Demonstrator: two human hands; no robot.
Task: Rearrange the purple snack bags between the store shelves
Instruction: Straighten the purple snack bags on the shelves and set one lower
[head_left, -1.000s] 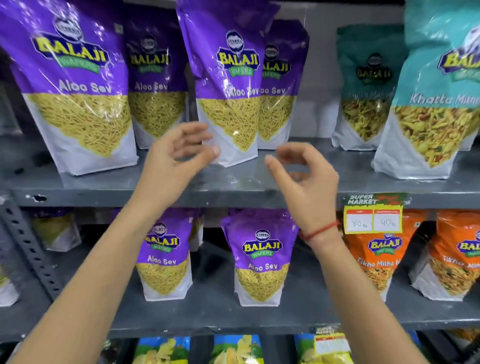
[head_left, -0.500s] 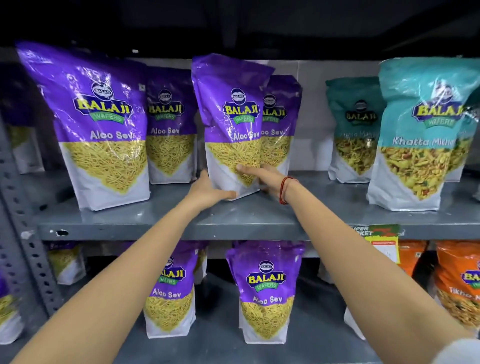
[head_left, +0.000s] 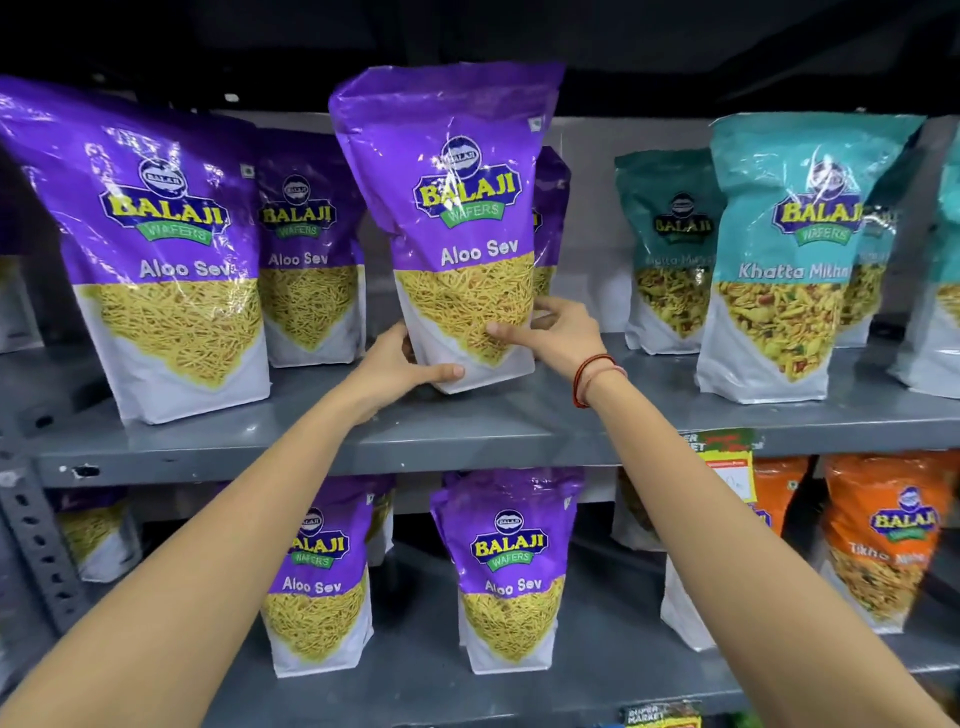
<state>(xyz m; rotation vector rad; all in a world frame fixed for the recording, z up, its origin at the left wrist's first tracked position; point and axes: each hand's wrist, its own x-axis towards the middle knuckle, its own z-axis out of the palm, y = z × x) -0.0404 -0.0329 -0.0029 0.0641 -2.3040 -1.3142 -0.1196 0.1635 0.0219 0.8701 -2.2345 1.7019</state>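
A purple Aloo Sev bag (head_left: 457, 208) stands upright at the middle of the upper grey shelf (head_left: 467, 441). My left hand (head_left: 400, 369) grips its lower left corner, thumb across the white base. My right hand (head_left: 556, 338) holds its lower right side, thumb on the front. Another purple bag (head_left: 550, 208) is mostly hidden behind it. Two more purple bags stand to the left, a large one (head_left: 161, 249) in front and one (head_left: 306, 249) behind. On the lower shelf stand two purple bags, one (head_left: 317, 566) on the left and one (head_left: 511, 566) on the right.
Teal Khatta Mitha bags (head_left: 789, 254) fill the right of the upper shelf. Orange bags (head_left: 883, 535) stand at the lower right behind a price tag (head_left: 724, 457). A perforated metal upright (head_left: 36, 540) runs down the left.
Both hands went from open in front of the shelf to gripping the middle purple bag. The bag now appears closer and more upright, and the view has tilted upward.
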